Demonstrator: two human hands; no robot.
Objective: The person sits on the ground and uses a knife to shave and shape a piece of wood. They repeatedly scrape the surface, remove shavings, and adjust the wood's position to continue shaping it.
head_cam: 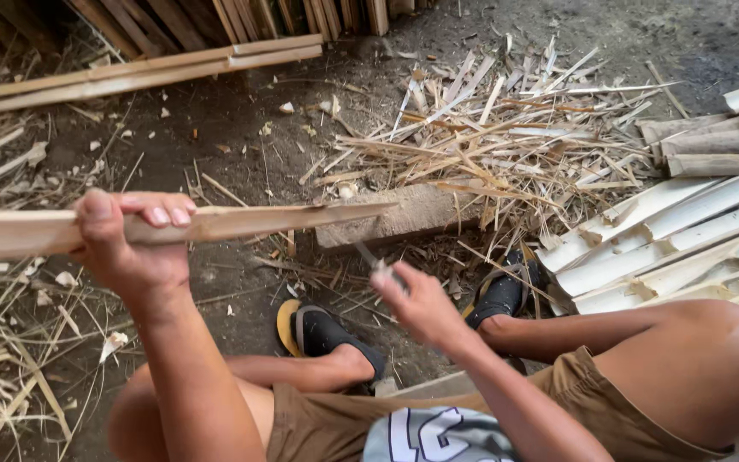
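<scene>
Head view of a seated person splitting wood over a dirt floor (215,145). The left hand (130,248) is closed around one long flat wooden slat (215,224), held level above the floor with its pointed end toward the right. The right hand (416,299) is closed on a thin blade (369,257), blurred, just below the slat's tip. One wooden block (404,214) lies on the floor beneath that tip. Two feet in dark shoes (327,334) rest near the block. A heap of thin splinters (506,128) lies beyond it; a stack of pale split pieces (669,239) lies at right.
</scene>
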